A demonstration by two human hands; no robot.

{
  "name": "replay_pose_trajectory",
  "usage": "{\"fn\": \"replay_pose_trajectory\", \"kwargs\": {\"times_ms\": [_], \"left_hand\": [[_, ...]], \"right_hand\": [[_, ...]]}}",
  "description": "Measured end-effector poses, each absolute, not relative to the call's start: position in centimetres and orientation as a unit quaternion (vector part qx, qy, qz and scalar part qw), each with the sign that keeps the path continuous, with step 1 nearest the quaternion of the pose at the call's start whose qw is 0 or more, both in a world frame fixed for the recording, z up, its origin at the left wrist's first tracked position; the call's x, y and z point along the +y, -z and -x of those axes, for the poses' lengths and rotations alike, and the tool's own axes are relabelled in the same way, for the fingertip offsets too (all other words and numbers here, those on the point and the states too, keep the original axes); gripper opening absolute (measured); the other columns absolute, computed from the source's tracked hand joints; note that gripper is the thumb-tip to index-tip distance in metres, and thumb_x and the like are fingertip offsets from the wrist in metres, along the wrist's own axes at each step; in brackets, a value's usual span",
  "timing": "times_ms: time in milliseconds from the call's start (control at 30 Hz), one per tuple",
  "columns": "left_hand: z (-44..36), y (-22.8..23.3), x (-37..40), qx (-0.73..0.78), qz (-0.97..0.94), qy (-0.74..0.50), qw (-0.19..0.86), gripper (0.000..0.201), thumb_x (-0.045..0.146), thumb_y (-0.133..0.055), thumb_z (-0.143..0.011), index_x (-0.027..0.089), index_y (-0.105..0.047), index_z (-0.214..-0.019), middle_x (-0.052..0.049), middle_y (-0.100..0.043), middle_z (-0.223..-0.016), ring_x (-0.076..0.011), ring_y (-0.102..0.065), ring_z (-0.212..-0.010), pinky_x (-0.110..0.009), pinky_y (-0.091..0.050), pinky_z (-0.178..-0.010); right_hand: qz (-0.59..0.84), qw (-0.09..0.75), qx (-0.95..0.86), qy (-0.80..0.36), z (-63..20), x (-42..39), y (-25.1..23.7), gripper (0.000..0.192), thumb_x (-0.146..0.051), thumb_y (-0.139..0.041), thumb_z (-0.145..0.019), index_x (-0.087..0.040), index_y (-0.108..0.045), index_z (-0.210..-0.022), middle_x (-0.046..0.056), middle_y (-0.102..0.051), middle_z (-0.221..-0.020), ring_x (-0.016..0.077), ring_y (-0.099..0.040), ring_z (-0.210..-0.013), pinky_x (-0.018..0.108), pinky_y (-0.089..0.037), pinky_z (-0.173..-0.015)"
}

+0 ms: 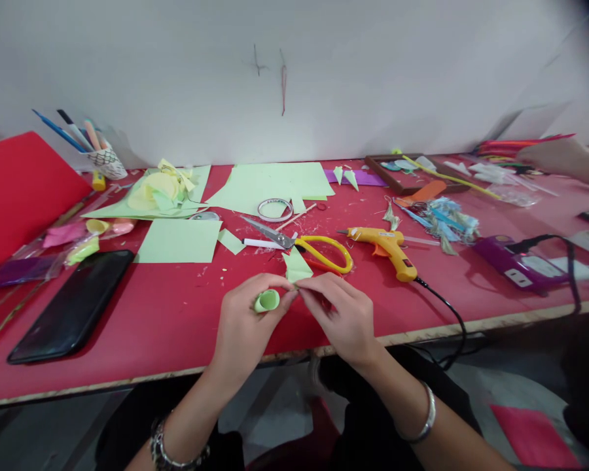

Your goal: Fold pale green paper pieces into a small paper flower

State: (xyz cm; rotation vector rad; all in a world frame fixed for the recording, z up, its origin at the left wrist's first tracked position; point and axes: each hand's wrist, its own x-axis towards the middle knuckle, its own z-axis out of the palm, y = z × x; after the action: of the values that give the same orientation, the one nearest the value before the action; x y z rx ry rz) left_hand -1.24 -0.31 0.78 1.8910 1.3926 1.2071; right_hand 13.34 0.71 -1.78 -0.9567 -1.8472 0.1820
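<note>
My left hand [245, 320] and my right hand [338, 314] meet over the front edge of the red table [167, 314]. Together they hold a small light green paper piece [294, 267]. Its lower end is rolled into a little tube [267, 300] against my left fingers, while my right fingertips pinch the paper at its middle. Just behind the hands lie yellow-handled scissors [319, 252] and a white stick [262, 243].
A yellow glue gun [390, 247] with a black cord lies right of the scissors. A black phone [73, 304] is at left, green paper sheets [275, 183] and a tape ring [275, 209] behind. Another person's hand [552, 157] rests at far right.
</note>
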Motion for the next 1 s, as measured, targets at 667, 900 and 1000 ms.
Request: {"fn": "replay_pose_trajectory", "kwargs": {"times_ms": [667, 900, 1000], "left_hand": [[0.4, -0.5, 0.0, 0.530, -0.597, -0.486, 0.356, 0.007, 0.024, -0.061, -0.072, 0.017, -0.060, -0.069, 0.004, -0.061, -0.062, -0.0070, -0.051, -0.056, -0.014, -0.041, -0.053], [0.2, -0.3, 0.2, 0.531, -0.580, -0.491, 0.374, 0.011, 0.026, -0.059, -0.072, 0.017, -0.058, -0.066, 0.004, -0.057, -0.059, -0.0075, -0.049, -0.056, -0.015, -0.039, -0.054], [0.3, -0.3, 0.3, 0.531, -0.559, -0.493, 0.403, 0.014, 0.028, -0.058, -0.073, 0.017, -0.057, -0.064, 0.005, -0.052, -0.055, -0.0070, -0.044, -0.053, -0.015, -0.037, -0.051]], "right_hand": [[0.412, 0.546, -0.708, -0.176, -12.7, 0.7, 1.5, 0.008, -0.013, -0.053, -0.079, -0.018, -0.059, -0.079, 0.001, -0.063, -0.074, 0.0109, -0.059, -0.068, 0.021, -0.050, -0.064], [0.425, 0.552, -0.689, -0.200, -12.4, 0.5, 1.6, 0.007, -0.014, -0.052, -0.078, -0.018, -0.057, -0.077, -0.001, -0.061, -0.069, 0.0093, -0.057, -0.062, 0.019, -0.048, -0.059], [0.416, 0.560, -0.694, -0.180, -12.2, 0.3, 1.9, 0.010, -0.012, -0.052, -0.077, -0.020, -0.056, -0.082, -0.001, -0.061, -0.072, 0.0094, -0.058, -0.064, 0.020, -0.049, -0.061]]}}
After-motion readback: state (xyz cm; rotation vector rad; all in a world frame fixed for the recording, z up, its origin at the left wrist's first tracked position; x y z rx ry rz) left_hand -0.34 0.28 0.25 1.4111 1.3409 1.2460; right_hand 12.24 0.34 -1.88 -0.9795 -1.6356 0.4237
